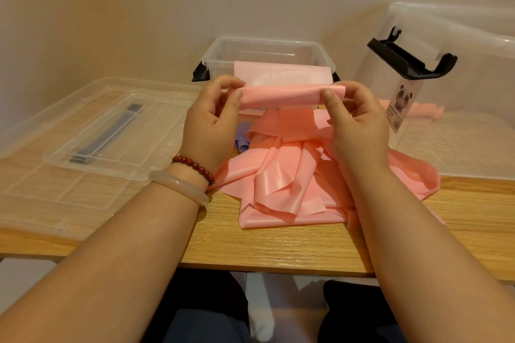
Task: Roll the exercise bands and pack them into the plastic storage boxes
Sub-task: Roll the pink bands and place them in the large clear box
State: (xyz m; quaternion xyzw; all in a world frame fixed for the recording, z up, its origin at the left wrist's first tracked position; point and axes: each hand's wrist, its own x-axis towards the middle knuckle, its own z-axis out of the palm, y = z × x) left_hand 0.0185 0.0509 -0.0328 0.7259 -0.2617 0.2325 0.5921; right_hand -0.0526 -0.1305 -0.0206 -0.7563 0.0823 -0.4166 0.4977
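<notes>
A long pink exercise band (281, 181) lies crumpled on the wooden table, and its upper end is rolled into a short tube (281, 96) held above the pile. My left hand (211, 120) pinches the tube's left end. My right hand (356, 120) pinches its right end. Behind the tube stands a small clear storage box (262, 47) with black latches, and another pink band shows through its front wall. A purple band (242, 139) peeks out from under the pink pile, mostly hidden by my left hand.
A clear lid (83, 142) with a grey handle lies flat on the table at left. A large clear box (451, 69) with a black latch and a panda label stands at right, a pink roll (418, 110) inside it. The table's front edge (278, 264) runs close to my lap.
</notes>
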